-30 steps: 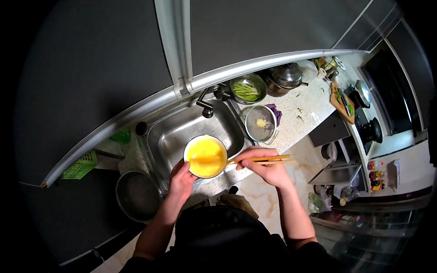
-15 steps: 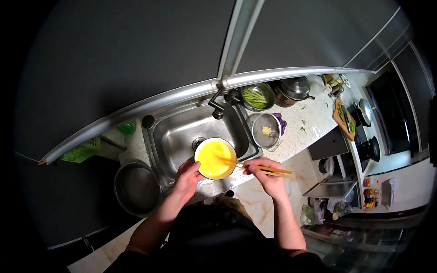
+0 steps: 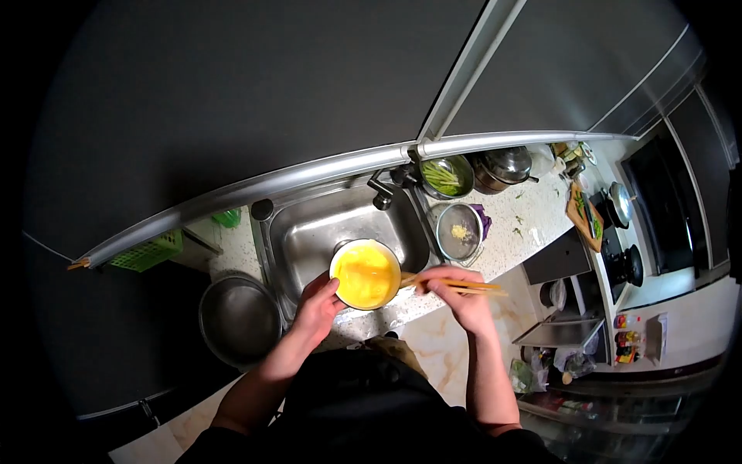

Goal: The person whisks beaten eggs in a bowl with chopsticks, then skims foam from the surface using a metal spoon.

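My left hand (image 3: 316, 307) grips the rim and side of a white bowl (image 3: 334, 265) over the sink's front edge. Yellow beaten egg (image 3: 367, 280) fills much of the bowl, its surface streaked and blurred. A pair of wooden chopsticks (image 3: 473, 287) is held in my right hand (image 3: 457, 298), just right of the bowl. Their far ends reach over the bowl's rim, where the tips are blurred in the egg. Under and behind the bowl lies the steel sink (image 3: 305, 224).
A dark tap (image 3: 381, 195) rises behind the bowl. Right of the sink stand a bowl of green vegetable pieces (image 3: 446, 178), a bowl with chopped pale bits (image 3: 459, 232) and a lidded pot (image 3: 506, 165). A large dark pot (image 3: 240, 320) is at left, a cutting board (image 3: 584, 216) farther right.
The camera view has turned slightly, so sink and counter appear shifted right and down. The chopsticks have moved within the egg; both hands keep their hold.
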Tool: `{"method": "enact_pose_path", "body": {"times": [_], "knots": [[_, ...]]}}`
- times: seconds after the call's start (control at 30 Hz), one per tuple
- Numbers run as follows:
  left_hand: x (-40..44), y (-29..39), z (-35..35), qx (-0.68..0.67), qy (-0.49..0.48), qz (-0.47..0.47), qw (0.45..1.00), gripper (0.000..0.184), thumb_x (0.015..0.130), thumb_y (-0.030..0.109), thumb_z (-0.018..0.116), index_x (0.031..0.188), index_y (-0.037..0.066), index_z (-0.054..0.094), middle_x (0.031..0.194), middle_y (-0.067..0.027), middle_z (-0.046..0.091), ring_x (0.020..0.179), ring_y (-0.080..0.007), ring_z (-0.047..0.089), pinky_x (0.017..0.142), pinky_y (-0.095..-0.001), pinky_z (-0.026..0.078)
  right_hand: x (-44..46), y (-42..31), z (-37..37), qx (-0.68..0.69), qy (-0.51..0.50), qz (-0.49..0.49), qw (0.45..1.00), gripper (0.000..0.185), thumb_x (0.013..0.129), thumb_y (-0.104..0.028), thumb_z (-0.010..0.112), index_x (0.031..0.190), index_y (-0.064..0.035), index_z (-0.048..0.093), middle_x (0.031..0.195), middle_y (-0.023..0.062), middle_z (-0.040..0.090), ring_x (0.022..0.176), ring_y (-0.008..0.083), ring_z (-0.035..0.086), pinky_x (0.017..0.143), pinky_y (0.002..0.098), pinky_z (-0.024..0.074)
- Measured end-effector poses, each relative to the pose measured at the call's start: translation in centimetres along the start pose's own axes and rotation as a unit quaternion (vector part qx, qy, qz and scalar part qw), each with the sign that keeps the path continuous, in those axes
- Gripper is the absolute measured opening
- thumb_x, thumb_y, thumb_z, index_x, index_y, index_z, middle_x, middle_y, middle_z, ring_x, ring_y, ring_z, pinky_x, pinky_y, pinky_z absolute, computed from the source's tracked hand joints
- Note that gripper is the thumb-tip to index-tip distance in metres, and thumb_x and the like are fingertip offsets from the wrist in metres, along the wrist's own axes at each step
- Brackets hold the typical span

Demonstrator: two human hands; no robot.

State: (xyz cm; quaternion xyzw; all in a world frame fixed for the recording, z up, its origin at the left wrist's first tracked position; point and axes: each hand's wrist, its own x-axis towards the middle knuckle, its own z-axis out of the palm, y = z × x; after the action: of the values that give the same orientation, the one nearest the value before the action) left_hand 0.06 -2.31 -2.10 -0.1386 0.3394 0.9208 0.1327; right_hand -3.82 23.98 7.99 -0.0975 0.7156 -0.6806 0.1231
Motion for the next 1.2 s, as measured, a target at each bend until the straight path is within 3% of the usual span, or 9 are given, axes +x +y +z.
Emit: {"method": "enact_pose_path", "body": {"times": [0.13,0.33,0.4,0.53,0.57,0.7,1.0,1.07,1.2], "knots": [[0.0,0.2,-0.5,0.009,-0.014,0.008,1.0,0.043,0.098,0.022,0.059,0.134,0.001,0.052,0.13,-0.0104,0.059,0.12,-0.0236,0.058,0.103,-0.042,0.046,0.1,-1.1,0.3,-0.012,-0.058,0.085,0.995,0.015,0.091,0.001,0.063,0.103,0.0066,0.071,0.092,0.0126,0.071,0.083,0.0173,0.068,0.079,0.0287,0.055],[-0.2,0.4,-0.4,0.006,-0.01,0.003,1.0,0.042,0.098,0.023,0.059,0.133,0.0,0.052,0.129,-0.0105,0.06,0.119,-0.0235,0.058,0.104,-0.0424,0.046,0.5,-0.8,0.3,-0.049,-0.048,0.069,0.995,0.014,0.09,0.001,0.065,0.101,0.0021,0.073,0.088,0.008,0.07,0.082,0.0143,0.065,0.076,0.0253,0.0517],[0.0,0.3,-0.5,0.003,-0.011,0.001,1.0,0.042,0.098,0.023,0.059,0.133,0.0,0.053,0.129,-0.0107,0.06,0.119,-0.0235,0.058,0.104,-0.0424,0.045,0.7,-1.2,0.9,-0.046,0.03,-0.026,0.998,0.014,0.09,0.001,0.065,0.102,0.0021,0.073,0.087,0.0085,0.069,0.081,0.0153,0.066,0.076,0.0258,0.0518],[0.0,0.6,0.1,0.003,-0.004,-0.002,1.0,0.043,0.098,0.024,0.059,0.133,0.0,0.053,0.129,-0.0111,0.06,0.12,-0.0235,0.057,0.104,-0.0426,0.045,0.5,-0.9,0.3,-0.034,-0.049,0.035,0.998,0.016,0.089,0.003,0.064,0.103,0.0058,0.071,0.092,0.0118,0.071,0.084,0.0169,0.068,0.078,0.0275,0.0547],[0.1,0.7,0.2,0.003,-0.004,-0.002,1.0,0.043,0.098,0.024,0.059,0.133,0.0,0.053,0.129,-0.0111,0.06,0.12,-0.0235,0.057,0.104,-0.0426,0.045,0.6,-0.7,0.6,-0.034,0.025,-0.016,0.999,0.015,0.089,0.003,0.065,0.103,0.0059,0.071,0.09,0.0118,0.071,0.083,0.0162,0.068,0.078,0.0276,0.055],[0.3,0.5,-0.1,0.008,-0.008,-0.004,1.0,0.043,0.098,0.024,0.059,0.134,0.001,0.052,0.13,-0.0113,0.059,0.12,-0.0236,0.057,0.105,-0.0425,0.045,0.6,-1.0,0.2,-0.022,-0.042,0.072,0.996,0.014,0.09,0.002,0.064,0.101,0.0055,0.072,0.086,0.0118,0.072,0.081,0.016,0.069,0.077,0.0279,0.0554],[0.5,0.2,0.3,0.009,-0.016,-0.004,1.0,0.045,0.098,0.025,0.058,0.136,0.001,0.051,0.132,-0.0109,0.058,0.121,-0.0233,0.056,0.105,-0.0422,0.044,0.9,-0.9,0.0,-0.003,0.046,0.021,0.999,0.015,0.091,0.0,0.065,0.103,0.0049,0.071,0.09,0.0096,0.071,0.084,0.0142,0.068,0.078,0.0256,0.054],[0.4,0.2,0.0,0.014,-0.02,-0.004,1.0,0.045,0.099,0.025,0.057,0.136,0.001,0.05,0.133,-0.0108,0.058,0.122,-0.0232,0.056,0.105,-0.0422,0.044,0.7,-1.0,-0.2,-0.016,-0.075,0.042,0.996,0.014,0.089,0.002,0.065,0.101,0.0068,0.071,0.089,0.0127,0.071,0.081,0.0173,0.069,0.077,0.028,0.0556],[0.6,-0.1,-0.1,0.01,-0.01,-0.013,1.0,0.046,0.099,0.025,0.057,0.137,0.001,0.05,0.133,-0.0109,0.058,0.121,-0.023,0.056,0.105,-0.0418,0.044,1.1,-0.4,-0.6,-0.063,0.025,0.014,0.998,0.012,0.089,0.003,0.065,0.099,0.0064,0.072,0.089,0.0123,0.071,0.082,0.0169,0.069,0.077,0.0273,0.0559]]}}
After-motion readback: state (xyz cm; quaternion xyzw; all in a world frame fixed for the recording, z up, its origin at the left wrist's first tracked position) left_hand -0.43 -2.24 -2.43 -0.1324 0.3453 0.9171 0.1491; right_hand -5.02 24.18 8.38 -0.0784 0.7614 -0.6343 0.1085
